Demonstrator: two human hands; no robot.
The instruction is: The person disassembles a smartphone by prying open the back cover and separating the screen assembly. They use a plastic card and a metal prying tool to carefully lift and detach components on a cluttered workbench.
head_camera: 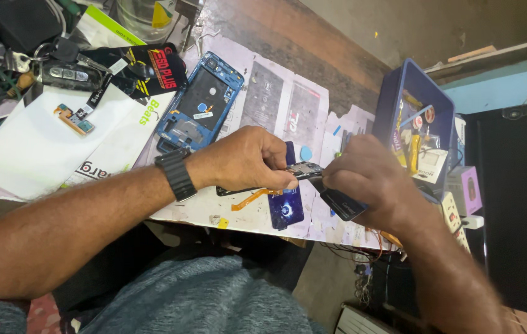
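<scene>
My left hand, with a black watch on its wrist, pinches a small dark circuit board above the bench. An orange flex cable hangs from under that hand. My right hand meets the board from the right and grips a thin dark tool or part; its tip is hidden by the fingers. Below the hands lies a dark blue phone back cover. A blue phone frame with its inside exposed rests further back on the bench.
White paper sheets and printed pages cover the bench. A black packet, keys and cables lie at the back left. A blue tray of small parts stands tilted at the right, beside a power strip. The bench edge is near my lap.
</scene>
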